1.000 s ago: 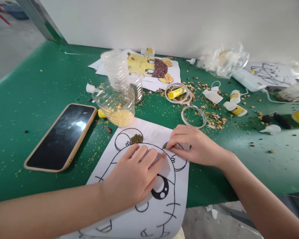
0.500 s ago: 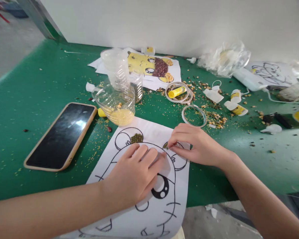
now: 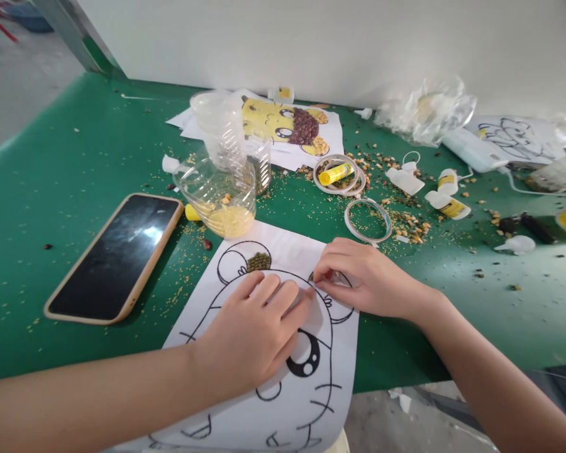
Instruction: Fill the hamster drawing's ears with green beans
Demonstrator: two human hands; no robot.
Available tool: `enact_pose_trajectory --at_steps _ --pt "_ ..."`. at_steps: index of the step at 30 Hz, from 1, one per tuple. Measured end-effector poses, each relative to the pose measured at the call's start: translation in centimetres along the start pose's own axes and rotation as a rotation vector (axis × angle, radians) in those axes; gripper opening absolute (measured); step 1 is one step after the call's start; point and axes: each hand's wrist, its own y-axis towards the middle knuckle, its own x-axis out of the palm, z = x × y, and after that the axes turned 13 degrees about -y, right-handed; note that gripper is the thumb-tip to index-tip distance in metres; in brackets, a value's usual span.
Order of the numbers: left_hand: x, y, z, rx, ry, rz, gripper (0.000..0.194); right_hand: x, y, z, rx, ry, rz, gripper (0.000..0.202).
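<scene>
A sheet of white paper (image 3: 297, 415) with a black-line cartoon animal lies at the table's front edge. Green beans (image 3: 259, 262) fill part of its left ear. My left hand (image 3: 252, 330) rests on the drawing, its fingers apart and slightly bent, covering much of the face. At the right ear, my right hand (image 3: 358, 277) has thumb and forefinger pinched together, touching the paper. A few green beans show beside those fingertips; whatever is inside the pinch is too small to make out. A clear plastic cup (image 3: 231, 217) with yellow grains stands against the sheet's top edge.
On the green table, a phone (image 3: 116, 258) lies to the left. Behind are more clear cups (image 3: 217, 123) and a coloured picture (image 3: 264, 119). Tape rolls (image 3: 368, 220), a yellow glue stick (image 3: 336, 173), glue bottles (image 3: 448, 205), a plastic bag (image 3: 427, 113) and scattered grains lie right.
My right hand's fingertips have shifted slightly left and down over the right ear, hiding more of the beans there. My left hand stays in place.
</scene>
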Motion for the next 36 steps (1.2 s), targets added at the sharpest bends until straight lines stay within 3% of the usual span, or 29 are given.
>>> enact_pose_trajectory --at_steps 36 --pt "-0.04 0.01 0.07 -0.003 0.008 -0.016 0.037 0.18 0.15 -0.42 0.02 -0.101 0.05 0.008"
